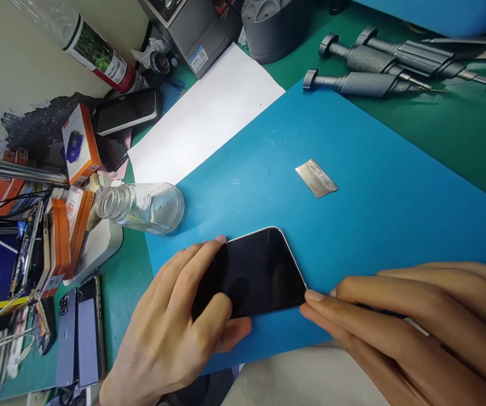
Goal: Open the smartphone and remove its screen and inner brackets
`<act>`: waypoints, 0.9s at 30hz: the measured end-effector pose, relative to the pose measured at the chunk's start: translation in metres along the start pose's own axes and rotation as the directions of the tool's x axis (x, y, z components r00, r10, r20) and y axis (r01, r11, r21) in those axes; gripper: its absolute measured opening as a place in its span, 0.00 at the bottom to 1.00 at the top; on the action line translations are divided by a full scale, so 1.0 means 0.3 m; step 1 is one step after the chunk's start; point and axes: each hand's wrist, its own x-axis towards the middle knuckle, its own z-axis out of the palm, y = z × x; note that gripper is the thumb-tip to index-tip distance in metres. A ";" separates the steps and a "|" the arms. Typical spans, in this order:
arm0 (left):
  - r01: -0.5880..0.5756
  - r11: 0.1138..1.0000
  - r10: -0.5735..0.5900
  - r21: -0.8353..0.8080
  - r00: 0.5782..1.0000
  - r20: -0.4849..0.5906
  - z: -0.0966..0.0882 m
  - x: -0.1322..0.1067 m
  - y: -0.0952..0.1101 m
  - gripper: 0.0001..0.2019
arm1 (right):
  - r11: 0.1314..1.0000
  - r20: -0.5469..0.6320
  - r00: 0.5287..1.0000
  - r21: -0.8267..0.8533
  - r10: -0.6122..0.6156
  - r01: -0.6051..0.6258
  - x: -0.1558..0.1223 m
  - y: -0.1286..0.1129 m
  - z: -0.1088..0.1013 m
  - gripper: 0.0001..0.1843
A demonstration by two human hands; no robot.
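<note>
A smartphone (264,276) with a dark screen lies face up, tilted across the blue mat's near part. My left hand (175,316) is closed around its left end, fingertips on the far edge, bent index finger over the screen and thumb by the near edge. My right hand (412,321) has its thumb and index fingertip pinched together at the phone's right near corner. Something pale shows between the right fingers, but I cannot make out what it is. Beyond the phone, a thin metal blade (317,178) rests flat on the mat.
The blue mat (374,186) overlaps a white sheet (209,113). A glass jar (145,207) stands left of the phone. Three precision screwdrivers (365,83) lie at the upper right. Orange-edged boxes (80,144), several phones and cables crowd the left. A plastic bottle (99,53) stands behind.
</note>
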 end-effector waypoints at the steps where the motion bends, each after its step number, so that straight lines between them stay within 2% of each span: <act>1: 0.001 1.000 -0.001 0.007 1.000 0.001 -0.001 0.002 0.000 0.16 | 0.996 0.031 0.997 -0.051 -0.073 0.074 0.009 0.003 0.001 0.14; 3: 0.008 1.000 -0.008 0.006 1.000 0.010 -0.004 0.002 -0.001 0.17 | 0.979 0.076 0.983 -0.112 -0.165 0.172 0.027 -0.003 0.004 0.15; 6: 0.015 1.000 -0.015 -0.020 1.000 0.024 -0.009 -0.003 -0.007 0.18 | 0.988 0.059 0.995 -0.123 -0.083 0.089 0.048 -0.030 0.014 0.19; 8: 0.034 0.998 -0.033 -0.049 0.999 0.013 -0.012 -0.007 -0.013 0.17 | 0.991 0.050 0.998 -0.123 -0.044 0.050 0.060 -0.049 0.022 0.18; 13: 0.057 0.991 -0.057 -0.118 0.998 0.001 -0.021 -0.016 -0.025 0.12 | 0.981 0.080 0.991 -0.150 -0.109 0.120 0.078 -0.055 0.030 0.15; 18: 0.067 0.989 -0.068 -0.132 0.998 0.003 -0.024 -0.023 -0.022 0.09 | 0.980 0.086 0.992 -0.171 -0.091 0.104 0.075 -0.049 0.024 0.19; 22: 0.074 0.983 -0.076 -0.165 0.997 -0.003 -0.015 -0.029 -0.019 0.10 | 0.978 0.090 0.992 -0.182 -0.089 0.104 0.095 -0.054 0.021 0.26; 27: 0.067 0.983 -0.078 -0.168 0.995 -0.055 -0.002 -0.024 -0.017 0.10 | 0.945 0.197 0.977 -0.294 -0.088 0.144 0.132 -0.069 0.005 0.26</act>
